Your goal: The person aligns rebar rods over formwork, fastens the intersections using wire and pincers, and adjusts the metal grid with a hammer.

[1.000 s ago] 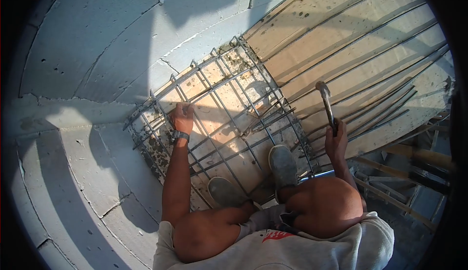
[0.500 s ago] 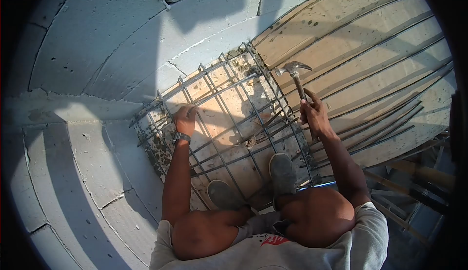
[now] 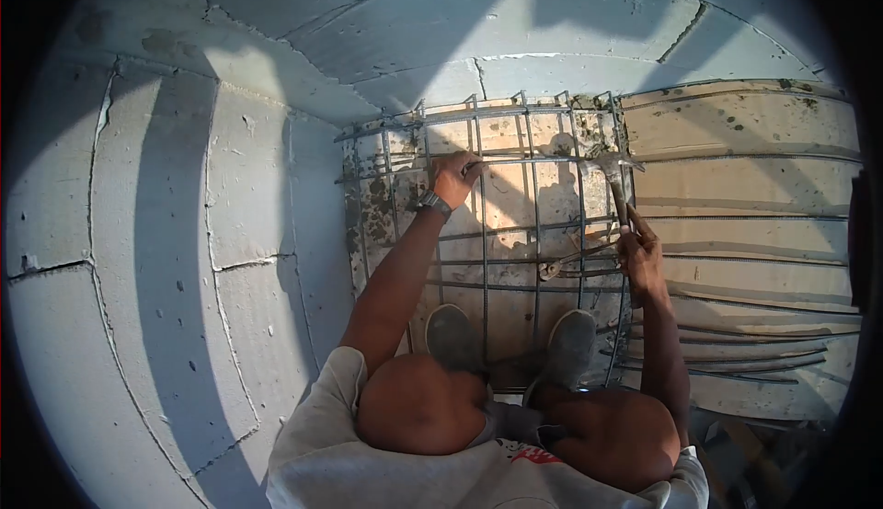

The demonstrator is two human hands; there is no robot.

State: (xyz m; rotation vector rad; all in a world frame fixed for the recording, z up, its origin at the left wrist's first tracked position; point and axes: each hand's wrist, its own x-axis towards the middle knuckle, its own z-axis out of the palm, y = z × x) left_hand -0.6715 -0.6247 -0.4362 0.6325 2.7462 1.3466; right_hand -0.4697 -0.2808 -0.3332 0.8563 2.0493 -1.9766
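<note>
My right hand point(image 3: 641, 261) is wrapped round the handle of a claw hammer point(image 3: 618, 187). The hammer's head lies close to the right end of a steel rebar grid point(image 3: 536, 198); I cannot tell if they touch. My left hand point(image 3: 454, 181), with a watch at the wrist, has its fingers closed on a bar of the grid near a crossing in the upper middle. Below and left of the hammer, a pair of pincers point(image 3: 552, 270) rests among the bars, its handles pointing right.
My shoes point(image 3: 452, 336) stand at the near side of the grid. Pale block walls point(image 3: 248, 169) rise left and ahead. Long rebars point(image 3: 736, 217) run across plywood point(image 3: 727, 274) at the right, with several shorter rods point(image 3: 754, 362) nearer me.
The view has turned, so the grid now lies straighter and further right. The hammer has come down from beside the grid's right end to over it. My left hand stays at the grid.
</note>
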